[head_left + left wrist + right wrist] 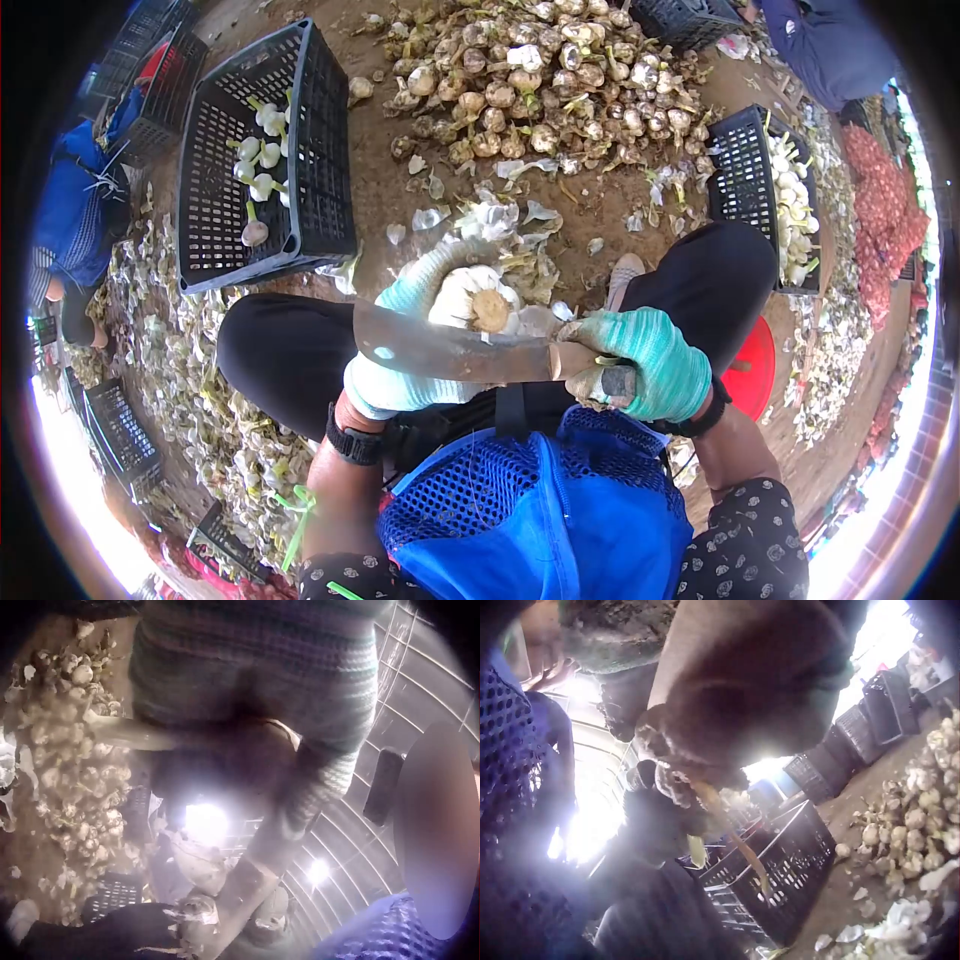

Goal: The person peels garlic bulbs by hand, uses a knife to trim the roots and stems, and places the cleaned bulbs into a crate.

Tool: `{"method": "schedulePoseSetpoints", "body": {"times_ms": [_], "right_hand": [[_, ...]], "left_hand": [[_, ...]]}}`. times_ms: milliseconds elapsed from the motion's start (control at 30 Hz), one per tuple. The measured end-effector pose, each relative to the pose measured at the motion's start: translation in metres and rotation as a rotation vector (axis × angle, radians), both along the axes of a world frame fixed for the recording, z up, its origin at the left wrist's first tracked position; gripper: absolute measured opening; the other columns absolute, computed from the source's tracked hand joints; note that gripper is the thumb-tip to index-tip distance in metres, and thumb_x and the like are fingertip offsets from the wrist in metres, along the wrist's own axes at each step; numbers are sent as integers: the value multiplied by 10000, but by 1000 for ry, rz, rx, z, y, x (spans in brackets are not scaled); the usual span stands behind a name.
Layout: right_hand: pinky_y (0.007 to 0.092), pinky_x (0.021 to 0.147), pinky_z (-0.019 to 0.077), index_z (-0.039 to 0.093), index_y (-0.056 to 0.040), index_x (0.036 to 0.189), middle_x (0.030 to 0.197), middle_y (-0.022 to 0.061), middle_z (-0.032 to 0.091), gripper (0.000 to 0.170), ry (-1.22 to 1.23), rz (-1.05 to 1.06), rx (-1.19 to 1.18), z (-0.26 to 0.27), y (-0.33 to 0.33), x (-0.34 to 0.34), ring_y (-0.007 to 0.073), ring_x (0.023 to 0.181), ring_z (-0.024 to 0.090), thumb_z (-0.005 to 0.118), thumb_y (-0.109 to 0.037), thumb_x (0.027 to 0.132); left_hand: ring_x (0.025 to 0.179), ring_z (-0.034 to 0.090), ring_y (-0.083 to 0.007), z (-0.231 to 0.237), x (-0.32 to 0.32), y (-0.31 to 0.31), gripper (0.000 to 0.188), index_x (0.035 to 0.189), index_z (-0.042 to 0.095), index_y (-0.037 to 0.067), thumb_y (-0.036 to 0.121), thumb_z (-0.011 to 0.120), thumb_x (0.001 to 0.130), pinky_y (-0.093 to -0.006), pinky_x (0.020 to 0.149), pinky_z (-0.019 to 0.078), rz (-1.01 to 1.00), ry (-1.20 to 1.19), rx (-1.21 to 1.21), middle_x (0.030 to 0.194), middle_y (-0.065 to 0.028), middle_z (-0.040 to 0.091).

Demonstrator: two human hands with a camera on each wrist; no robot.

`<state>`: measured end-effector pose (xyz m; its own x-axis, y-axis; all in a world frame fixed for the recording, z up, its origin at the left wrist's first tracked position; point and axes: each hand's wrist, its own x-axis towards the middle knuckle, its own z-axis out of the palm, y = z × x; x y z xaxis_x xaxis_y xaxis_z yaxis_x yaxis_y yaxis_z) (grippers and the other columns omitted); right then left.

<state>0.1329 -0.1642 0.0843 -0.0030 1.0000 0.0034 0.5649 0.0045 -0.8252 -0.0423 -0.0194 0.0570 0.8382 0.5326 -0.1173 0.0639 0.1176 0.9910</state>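
My left hand (pixel 408 292), in a pale teal knit glove, holds a white garlic bulb (pixel 458 296) with its tan root end facing me. My gloved right hand (pixel 655 362) grips the handle of a broad-bladed knife (pixel 440 348). The blade lies across in front of the left hand, its edge side close below the bulb, and hides part of that hand. In the left wrist view the left glove (pixel 255 667) fills the top, dark and blurred. The right hand (pixel 757 690) is in deep shadow in its own wrist view, with a thin dry strip (pixel 739 844) hanging below it.
A black crate (pixel 325 150) at left holds several trimmed bulbs; another crate (pixel 742 175) at right holds more. A large heap of untrimmed garlic (pixel 540 85) lies ahead. Loose skins (pixel 495 220) cover the ground. A red bucket (pixel 752 370) stands behind the right knee. People sit at both sides.
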Motion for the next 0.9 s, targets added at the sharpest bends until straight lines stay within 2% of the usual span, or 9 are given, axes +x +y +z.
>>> {"method": "schedulePoseSetpoints", "body": {"times_ms": [267,333,400,467,533,667,833,867,900], "right_hand": [[346,545,455,552,19,938,708,182,565,387,-203,-103,-22,-4,-3,6,321,631,558,626,-238,657],[305,506,456,555,34,883,650,153,560,327,545,-486,-375,1,-7,17,259,570,581,637,-183,654],[300,494,452,557,36,855,642,135,560,300,133,-220,-121,9,-9,4,247,549,578,647,-172,659],[294,506,439,550,15,887,667,119,570,348,33,-81,94,11,-2,-2,246,570,578,658,-201,638],[317,515,443,553,8,890,680,148,559,357,46,17,21,14,-2,-4,300,590,561,669,-198,623],[324,518,441,555,18,869,678,146,557,347,53,45,-50,3,0,-9,310,587,554,671,-211,636],[290,509,441,558,19,864,661,126,565,295,50,-38,-40,-4,0,-11,236,579,576,642,-187,671],[272,505,440,560,17,862,655,111,568,275,80,-98,-74,-7,-1,-11,198,570,579,632,-174,678],[234,498,435,553,19,859,657,70,568,220,-20,-204,-9,-6,0,-7,118,566,555,593,-138,709]], "left_hand": [[887,528,-184,13,-6,4,805,1088,423,-23,224,762,402,-289,804,404,-106,141,360,939,-86,551],[863,538,-176,23,-9,-5,790,1055,451,-14,163,747,343,-285,808,395,7,121,10,899,-75,565],[878,529,-176,7,-21,7,830,1068,441,-1,199,771,334,-284,816,395,-100,286,587,947,-69,551],[920,509,-171,-18,-25,-3,617,1115,401,15,143,696,588,-305,832,397,-49,59,-425,1021,-71,511],[953,497,-212,-2,-8,-4,372,1102,432,19,121,523,756,-316,828,394,-33,-225,-539,1023,-106,513],[847,538,-162,-13,-10,-1,451,1090,393,-15,32,602,694,-282,754,471,-22,138,228,937,-97,527],[915,505,-253,11,-4,-5,692,1111,409,-6,204,725,533,-326,795,395,61,110,-153,980,-136,516],[908,507,-244,3,-14,3,752,1123,397,-5,225,741,496,-320,797,397,-163,144,303,955,-129,527],[911,507,-240,3,-14,3,761,1122,399,-5,239,742,488,-320,806,389,-125,95,275,949,-130,530]]}}
